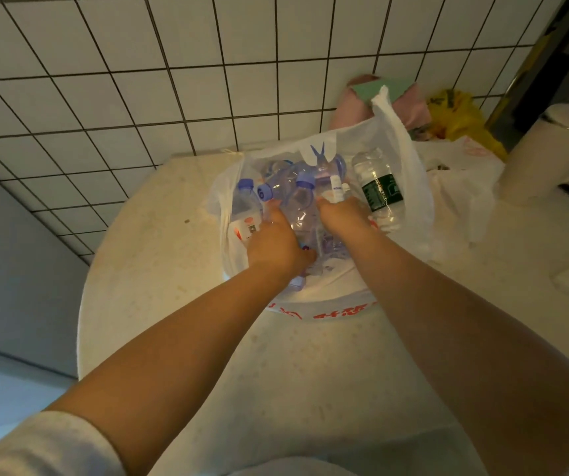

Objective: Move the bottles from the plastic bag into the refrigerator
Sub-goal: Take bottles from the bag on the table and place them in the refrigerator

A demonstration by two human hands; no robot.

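bottles (302, 201) under both hands, in bag (410, 173)

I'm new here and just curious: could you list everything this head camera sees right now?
plastic bag: one, white with red print, open on the table
purple-capped bottles: several, clear, heaped in the bag; exact count unclear
green-label bottle: one, clear, at the bag's right side
table: one, pale speckled, against the wall
tiled wall: white, dark grout, behind the table
yellow bag: one, behind the plastic bag to the right
pink bundle: one, behind the plastic bag
white bin: one, far right
left hand: in the bag, on bottles
right hand: in the bag, on bottles
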